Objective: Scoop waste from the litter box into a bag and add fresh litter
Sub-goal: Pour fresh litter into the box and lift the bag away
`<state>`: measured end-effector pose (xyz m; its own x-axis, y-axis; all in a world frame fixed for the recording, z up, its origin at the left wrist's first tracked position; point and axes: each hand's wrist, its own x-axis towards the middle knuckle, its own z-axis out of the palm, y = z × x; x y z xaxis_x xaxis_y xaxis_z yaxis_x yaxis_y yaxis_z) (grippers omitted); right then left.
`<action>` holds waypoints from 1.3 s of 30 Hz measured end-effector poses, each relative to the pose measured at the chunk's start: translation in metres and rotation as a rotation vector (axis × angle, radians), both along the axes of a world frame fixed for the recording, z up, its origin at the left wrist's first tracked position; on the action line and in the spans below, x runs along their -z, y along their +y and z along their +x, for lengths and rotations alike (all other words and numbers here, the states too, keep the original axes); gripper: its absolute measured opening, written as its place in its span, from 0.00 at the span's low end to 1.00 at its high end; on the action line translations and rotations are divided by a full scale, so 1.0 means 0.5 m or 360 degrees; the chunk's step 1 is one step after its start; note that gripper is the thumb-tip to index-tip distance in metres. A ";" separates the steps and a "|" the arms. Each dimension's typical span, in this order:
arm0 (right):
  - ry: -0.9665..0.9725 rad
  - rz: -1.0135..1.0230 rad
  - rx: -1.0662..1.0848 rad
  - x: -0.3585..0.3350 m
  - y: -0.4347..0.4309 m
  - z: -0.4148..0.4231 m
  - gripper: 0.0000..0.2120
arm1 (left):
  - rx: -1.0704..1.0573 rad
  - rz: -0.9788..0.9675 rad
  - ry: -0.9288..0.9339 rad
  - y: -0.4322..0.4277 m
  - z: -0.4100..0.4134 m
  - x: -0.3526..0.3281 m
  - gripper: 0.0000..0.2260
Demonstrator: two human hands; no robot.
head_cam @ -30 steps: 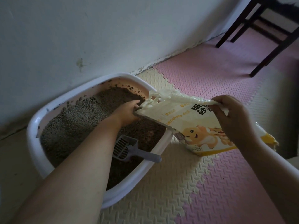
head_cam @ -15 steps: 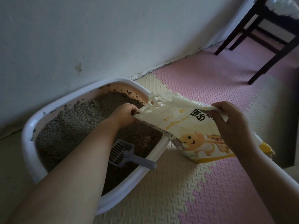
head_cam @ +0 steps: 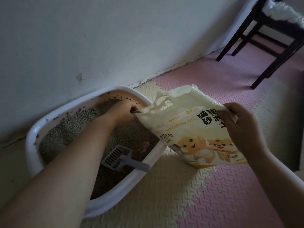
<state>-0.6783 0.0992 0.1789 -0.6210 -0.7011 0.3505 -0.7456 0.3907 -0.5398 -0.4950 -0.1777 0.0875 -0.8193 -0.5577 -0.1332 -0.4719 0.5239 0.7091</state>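
A white litter box full of grey-brown litter stands on the floor against the wall. A grey slotted scoop lies inside it, handle pointing right toward the rim. A cream and yellow litter bag with cartoon animals is held tilted over the box's right rim. My left hand grips the bag's left top corner above the litter. My right hand grips the bag's right side. Whether litter is pouring out is hidden behind my left hand.
Pink and cream foam mats cover the floor to the right. A dark wooden chair stands at the upper right near the pale wall. Bare floor lies left of the box.
Both hands have lifted the bag higher and tipped it up, so its printed front now faces me more. The box and scoop have stayed in place.
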 end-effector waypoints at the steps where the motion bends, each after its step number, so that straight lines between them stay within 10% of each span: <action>1: 0.0000 0.0002 0.0001 -0.004 0.008 -0.004 0.05 | 0.0016 -0.0019 -0.0011 0.004 -0.001 -0.012 0.05; 39: -0.0524 -0.0099 0.0932 -0.049 0.447 -0.145 0.04 | 0.0532 -0.0250 0.0803 0.404 -0.313 -0.277 0.14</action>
